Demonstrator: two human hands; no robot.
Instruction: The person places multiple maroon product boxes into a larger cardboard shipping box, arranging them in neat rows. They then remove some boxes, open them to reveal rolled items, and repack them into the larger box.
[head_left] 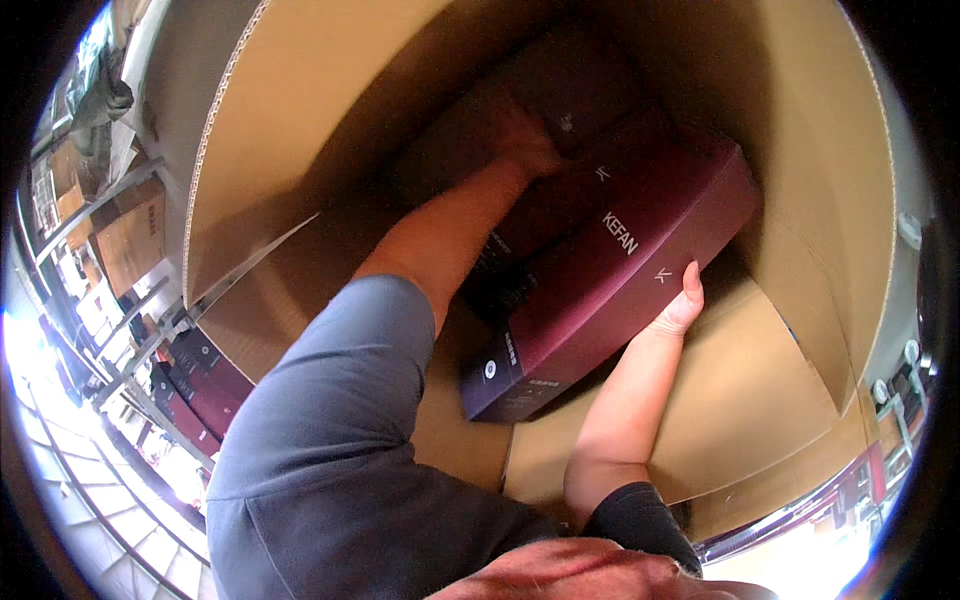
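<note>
A long maroon box [590, 262] with pale lettering lies tilted inside a large open cardboard carton [780, 360]. My right hand [683, 303] is at its near right side, with one finger or the thumb up against the side panel. The rest of those fingers are hidden behind or under the box. My left hand [522, 142] reaches deep into the shaded carton, beyond the maroon box's left edge. Its fingers look stretched out over a darker box [470, 140] of similar kind, though shadow blurs them.
The carton's tall walls [300, 90] rise around both arms, and a folded flap [690, 440] lies under my right forearm. Outside at the left are metal racks, a small brown carton [132, 232] and more maroon boxes [205, 400].
</note>
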